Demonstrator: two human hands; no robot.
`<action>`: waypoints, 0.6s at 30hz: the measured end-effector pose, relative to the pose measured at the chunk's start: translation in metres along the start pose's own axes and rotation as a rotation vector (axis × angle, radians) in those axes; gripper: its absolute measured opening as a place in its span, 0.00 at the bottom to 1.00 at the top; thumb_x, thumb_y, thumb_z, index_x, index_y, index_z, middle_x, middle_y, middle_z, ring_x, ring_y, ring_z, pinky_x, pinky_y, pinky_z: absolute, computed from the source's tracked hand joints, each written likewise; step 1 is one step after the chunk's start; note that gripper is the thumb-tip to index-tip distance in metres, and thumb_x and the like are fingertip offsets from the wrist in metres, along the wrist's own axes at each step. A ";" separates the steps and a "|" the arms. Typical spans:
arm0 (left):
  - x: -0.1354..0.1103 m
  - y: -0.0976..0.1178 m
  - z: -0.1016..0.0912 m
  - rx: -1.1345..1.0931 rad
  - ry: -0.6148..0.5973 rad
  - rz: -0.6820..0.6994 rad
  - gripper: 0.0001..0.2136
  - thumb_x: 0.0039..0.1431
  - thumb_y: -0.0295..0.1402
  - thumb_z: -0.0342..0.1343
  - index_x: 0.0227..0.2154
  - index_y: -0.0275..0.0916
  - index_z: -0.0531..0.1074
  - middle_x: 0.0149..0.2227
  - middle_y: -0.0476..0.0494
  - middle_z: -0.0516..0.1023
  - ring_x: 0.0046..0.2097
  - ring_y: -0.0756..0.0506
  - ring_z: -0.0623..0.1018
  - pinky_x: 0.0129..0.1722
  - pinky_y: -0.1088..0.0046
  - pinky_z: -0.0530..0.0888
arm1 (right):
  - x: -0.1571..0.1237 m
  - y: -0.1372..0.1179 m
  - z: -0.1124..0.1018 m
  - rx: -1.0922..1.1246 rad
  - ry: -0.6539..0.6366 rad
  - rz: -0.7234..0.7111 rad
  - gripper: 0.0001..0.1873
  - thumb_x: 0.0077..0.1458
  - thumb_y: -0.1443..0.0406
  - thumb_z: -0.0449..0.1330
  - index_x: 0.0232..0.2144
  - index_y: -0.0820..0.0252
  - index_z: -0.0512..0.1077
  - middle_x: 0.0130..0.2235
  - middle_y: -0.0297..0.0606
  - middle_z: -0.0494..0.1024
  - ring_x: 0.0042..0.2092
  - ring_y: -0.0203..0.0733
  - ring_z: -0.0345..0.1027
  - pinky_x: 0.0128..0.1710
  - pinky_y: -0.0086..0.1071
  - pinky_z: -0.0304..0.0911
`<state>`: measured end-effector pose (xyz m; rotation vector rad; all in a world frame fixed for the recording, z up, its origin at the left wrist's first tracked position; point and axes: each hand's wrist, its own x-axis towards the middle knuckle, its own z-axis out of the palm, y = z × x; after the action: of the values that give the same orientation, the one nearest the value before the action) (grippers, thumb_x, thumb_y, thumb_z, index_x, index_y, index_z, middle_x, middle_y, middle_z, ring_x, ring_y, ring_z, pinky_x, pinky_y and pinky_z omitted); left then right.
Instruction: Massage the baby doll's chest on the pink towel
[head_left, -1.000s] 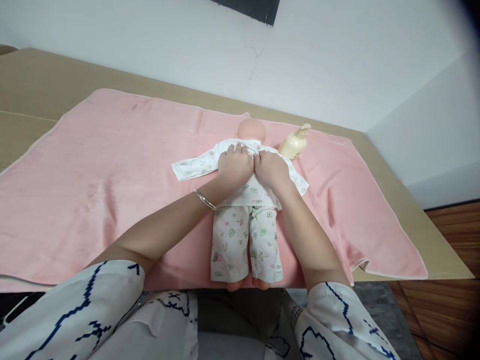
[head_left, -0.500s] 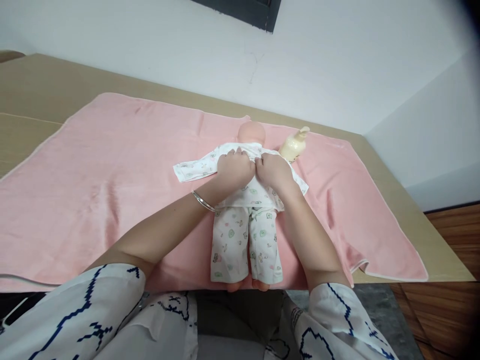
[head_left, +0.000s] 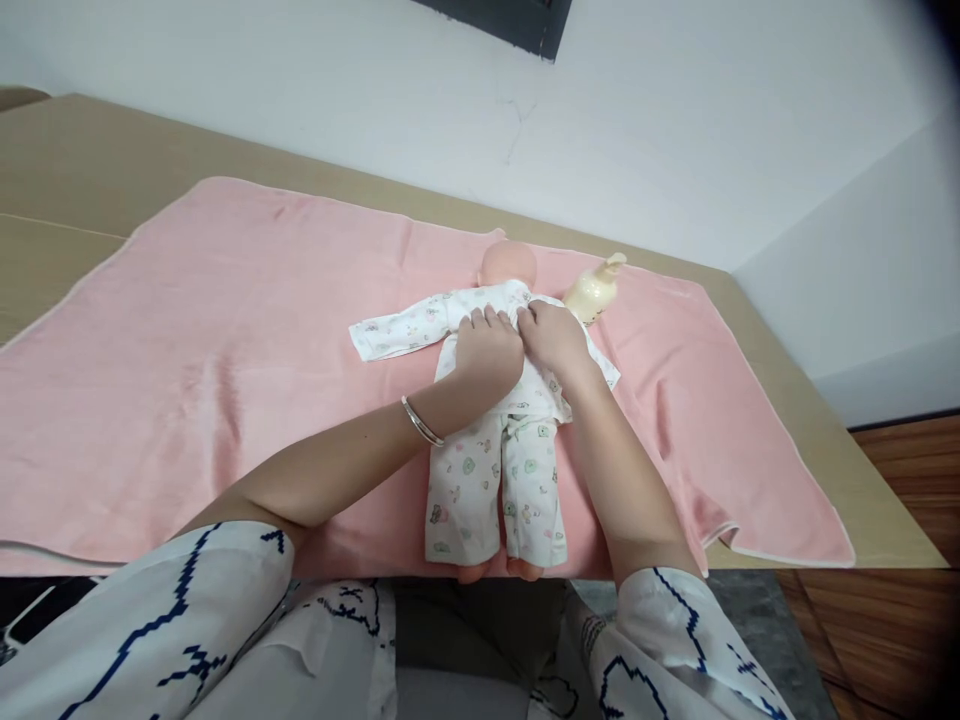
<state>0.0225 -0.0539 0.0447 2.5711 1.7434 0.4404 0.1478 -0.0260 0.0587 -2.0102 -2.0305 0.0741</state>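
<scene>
A baby doll [head_left: 508, 264] lies on its back, dressed in a white patterned shirt [head_left: 412, 325] and matching trousers [head_left: 463, 490]. Over the middle of its chest, my left hand [head_left: 489, 355] has its fingers bent onto the shirt front; its thumb is hidden. Close beside it, my right hand [head_left: 553, 338] pinches the shirt cloth near the neckline with curled fingers. The two hands nearly meet, hiding the shirt's front edge between them. The doll's left-side sleeve stretches out flat, while my right wrist partly covers the other one. Bare doll feet show below the trouser legs.
A pink blanket [head_left: 150, 400] with wrinkles is spread over the wooden table [head_left: 795, 400] beneath the doll. Right of the doll's head, a cream pump bottle [head_left: 594, 290] lies tilted on the blanket. A white wall [head_left: 337, 90] rises behind the table.
My left hand has shifted slightly right and down, its wrist turned, uncovering more of the left sleeve and shoulder. My right hand stays at the shirt front.
</scene>
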 end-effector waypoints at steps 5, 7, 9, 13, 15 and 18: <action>0.011 -0.014 -0.005 -0.050 0.077 0.074 0.18 0.66 0.28 0.44 0.48 0.26 0.76 0.50 0.25 0.78 0.56 0.30 0.74 0.58 0.51 0.67 | 0.003 0.003 0.006 0.049 0.056 -0.079 0.20 0.68 0.61 0.42 0.43 0.61 0.72 0.47 0.51 0.80 0.50 0.54 0.71 0.50 0.42 0.64; 0.018 -0.022 -0.002 -0.097 0.105 0.075 0.18 0.66 0.31 0.44 0.45 0.29 0.78 0.50 0.28 0.79 0.57 0.31 0.74 0.60 0.51 0.67 | 0.004 0.003 0.008 0.059 0.068 -0.106 0.19 0.68 0.62 0.42 0.44 0.61 0.72 0.49 0.51 0.79 0.52 0.53 0.70 0.53 0.43 0.63; 0.025 -0.028 0.004 -0.167 0.119 0.064 0.18 0.68 0.32 0.43 0.48 0.31 0.76 0.54 0.30 0.77 0.58 0.32 0.73 0.61 0.51 0.67 | 0.005 0.003 0.011 0.062 0.075 -0.106 0.20 0.68 0.63 0.42 0.47 0.63 0.72 0.51 0.53 0.78 0.54 0.55 0.70 0.55 0.45 0.63; 0.033 -0.033 0.019 -0.244 0.158 0.045 0.22 0.69 0.32 0.42 0.61 0.28 0.66 0.64 0.29 0.69 0.66 0.33 0.66 0.67 0.51 0.61 | 0.007 0.000 0.020 0.058 0.109 -0.091 0.24 0.66 0.65 0.42 0.54 0.73 0.69 0.58 0.59 0.74 0.60 0.59 0.66 0.62 0.51 0.58; 0.034 -0.033 0.025 -0.244 0.170 0.037 0.24 0.69 0.32 0.41 0.63 0.26 0.63 0.66 0.28 0.66 0.68 0.33 0.64 0.68 0.50 0.59 | 0.007 -0.001 0.024 0.062 0.128 -0.079 0.26 0.66 0.66 0.42 0.57 0.75 0.67 0.61 0.60 0.72 0.64 0.61 0.62 0.65 0.54 0.53; 0.034 -0.033 0.030 -0.233 0.184 0.037 0.23 0.70 0.32 0.41 0.63 0.26 0.63 0.66 0.27 0.67 0.68 0.33 0.64 0.68 0.49 0.59 | 0.008 -0.001 0.028 0.081 0.136 -0.070 0.27 0.65 0.65 0.42 0.58 0.75 0.67 0.63 0.60 0.70 0.66 0.62 0.60 0.67 0.56 0.51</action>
<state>0.0109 -0.0058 0.0183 2.4687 1.5844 0.8512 0.1405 -0.0136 0.0333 -1.8412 -1.9785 0.0046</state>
